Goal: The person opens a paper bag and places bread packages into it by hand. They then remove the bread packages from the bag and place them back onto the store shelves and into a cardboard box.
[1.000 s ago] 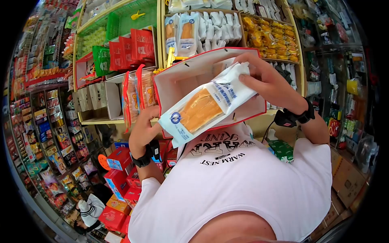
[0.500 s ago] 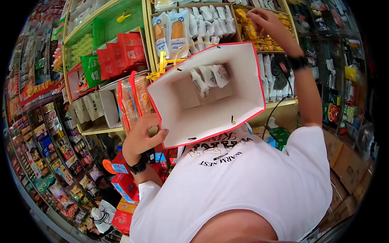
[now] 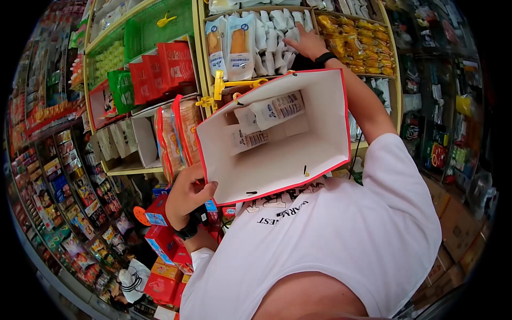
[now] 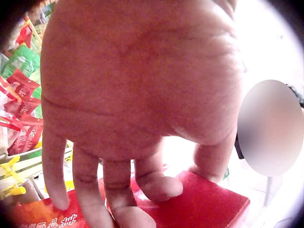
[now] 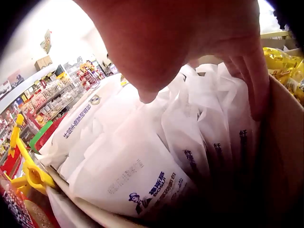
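My left hand (image 3: 186, 194) grips the near left corner of a red-rimmed carry box (image 3: 330, 130), white inside. In the left wrist view, its fingers (image 4: 121, 190) curl against the red outer side. Several white printed packets (image 3: 280, 109) lie inside the box. Beyond it, my right hand (image 3: 306, 44) reaches over a carton of white packets (image 3: 272, 40). In the right wrist view, its straight fingers (image 5: 256, 80) extend down at the row's end beside the carton wall, the thumb close over the upright white packets (image 5: 190, 128).
Yellow packets (image 3: 362, 42) fill the carton on the right. Bread packs with blue-and-white wrapping (image 3: 240, 45) stand at the left. A yellow plastic clip (image 3: 220, 85) juts out from the shelf edge. Red packets (image 3: 176, 64) and stacked red boxes (image 3: 160, 242) are farther left.
A bread packet held by the right hand went out of its grasp. That hand then moved from above the yellow packets leftward to the white ones. The box tilted and its packets shifted.
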Available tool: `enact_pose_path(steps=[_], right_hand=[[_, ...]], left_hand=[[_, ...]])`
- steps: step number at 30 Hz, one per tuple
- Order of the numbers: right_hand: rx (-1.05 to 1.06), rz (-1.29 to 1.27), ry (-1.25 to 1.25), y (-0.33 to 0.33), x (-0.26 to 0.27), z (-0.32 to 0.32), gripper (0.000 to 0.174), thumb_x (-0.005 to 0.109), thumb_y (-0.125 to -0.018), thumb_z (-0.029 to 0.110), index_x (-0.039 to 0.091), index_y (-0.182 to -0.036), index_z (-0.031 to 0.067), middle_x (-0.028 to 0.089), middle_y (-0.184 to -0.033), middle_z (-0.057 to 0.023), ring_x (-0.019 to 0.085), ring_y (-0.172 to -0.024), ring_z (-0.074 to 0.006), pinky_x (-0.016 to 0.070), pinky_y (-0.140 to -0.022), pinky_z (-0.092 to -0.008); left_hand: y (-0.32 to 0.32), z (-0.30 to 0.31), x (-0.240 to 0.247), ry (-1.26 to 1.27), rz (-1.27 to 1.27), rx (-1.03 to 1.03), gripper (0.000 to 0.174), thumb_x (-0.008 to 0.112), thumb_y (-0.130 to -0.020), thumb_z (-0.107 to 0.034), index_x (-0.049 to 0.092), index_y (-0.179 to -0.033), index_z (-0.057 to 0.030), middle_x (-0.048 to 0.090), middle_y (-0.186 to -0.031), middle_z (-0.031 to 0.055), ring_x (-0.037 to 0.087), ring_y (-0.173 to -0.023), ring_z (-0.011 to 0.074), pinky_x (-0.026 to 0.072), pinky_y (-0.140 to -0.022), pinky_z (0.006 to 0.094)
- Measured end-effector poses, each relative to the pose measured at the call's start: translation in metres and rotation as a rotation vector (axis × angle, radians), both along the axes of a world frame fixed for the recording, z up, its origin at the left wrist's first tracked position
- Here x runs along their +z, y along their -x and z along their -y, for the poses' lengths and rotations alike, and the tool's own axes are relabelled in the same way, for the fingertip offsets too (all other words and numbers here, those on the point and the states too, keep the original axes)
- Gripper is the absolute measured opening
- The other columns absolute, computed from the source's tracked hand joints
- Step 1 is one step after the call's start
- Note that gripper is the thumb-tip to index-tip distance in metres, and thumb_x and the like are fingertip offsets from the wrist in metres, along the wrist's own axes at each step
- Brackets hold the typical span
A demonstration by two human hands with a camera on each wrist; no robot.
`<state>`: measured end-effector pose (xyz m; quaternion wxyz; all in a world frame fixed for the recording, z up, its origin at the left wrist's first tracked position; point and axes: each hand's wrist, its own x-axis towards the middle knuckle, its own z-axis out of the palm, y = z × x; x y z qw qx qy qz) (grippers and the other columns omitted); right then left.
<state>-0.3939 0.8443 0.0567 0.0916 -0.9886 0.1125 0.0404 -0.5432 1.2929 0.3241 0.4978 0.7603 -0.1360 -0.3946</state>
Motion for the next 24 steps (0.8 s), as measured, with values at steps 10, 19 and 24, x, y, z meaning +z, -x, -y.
enact_pose_path(steps=[10,19,24], right_hand=[[0.138,-0.109,-0.161,0.014,-0.013,0.003,0.063,0.053,-0.091,0.048,0.036,-0.143,0.0151,0.068,-0.100,-0.0269,0.066,-0.090,-0.0437,0.0528,-0.080,-0.0528],[0.046,-0.040,-0.460,0.013,-0.037,0.024,0.041,0.057,-0.087,0.020,0.047,-0.125,0.0092,0.065,-0.101,-0.0320,0.062,-0.099,-0.0480,0.0489,-0.082,-0.0551],[0.091,0.109,-0.543,0.027,0.087,0.049,0.029,0.052,-0.088,0.009,0.052,-0.117,0.0047,0.064,-0.098,-0.0135,0.065,-0.098,-0.0215,0.0519,-0.074,-0.0370]], left_hand=[[-0.003,0.007,-0.001,0.045,-0.004,0.046,0.022,0.061,-0.076,-0.007,0.061,-0.094,0.0041,0.057,-0.076,0.0075,0.053,-0.073,0.0156,0.0445,-0.069,0.0300],[0.001,0.013,0.003,0.010,0.083,0.067,0.023,0.060,-0.076,-0.006,0.061,-0.096,0.0045,0.059,-0.077,0.0083,0.053,-0.073,0.0163,0.0449,-0.071,0.0302],[0.003,0.012,0.003,0.002,0.101,0.053,0.022,0.059,-0.076,-0.007,0.061,-0.095,0.0049,0.060,-0.078,0.0097,0.053,-0.075,0.0169,0.0453,-0.073,0.0304]])
